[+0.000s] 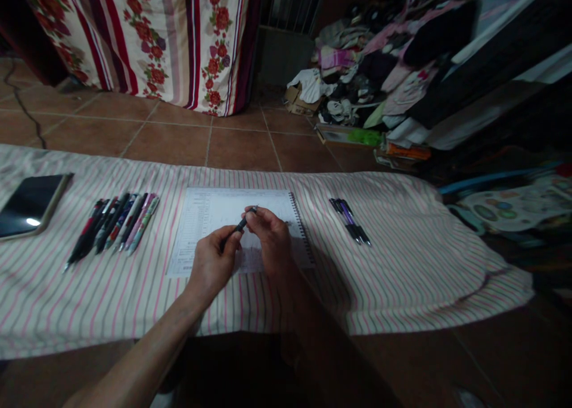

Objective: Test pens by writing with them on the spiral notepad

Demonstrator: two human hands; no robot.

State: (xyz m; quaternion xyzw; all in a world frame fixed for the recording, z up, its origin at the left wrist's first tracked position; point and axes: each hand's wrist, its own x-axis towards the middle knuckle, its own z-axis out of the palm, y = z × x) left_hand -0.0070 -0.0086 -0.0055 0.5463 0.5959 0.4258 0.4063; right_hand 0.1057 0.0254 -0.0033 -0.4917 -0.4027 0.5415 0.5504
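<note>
A dark pen (242,223) is held between my two hands, slanting up to the right above a spiral notebook (192,217). My left hand (214,256) is closed around its lower part. The fingertips of my right hand (270,235) pinch its upper end, where a small shiny tip shows. The notebook lies flat with printed or written lines on its page and a black spiral along the right edge. My hands cover part of the page.
Several pens (118,217) lie in a row left of the notebook, and a few more pens (349,220) lie to its right. A phone (33,202) rests at the far left. Striped cloth (402,247) covers the table. Clothes and boxes (306,98) are piled on the floor beyond.
</note>
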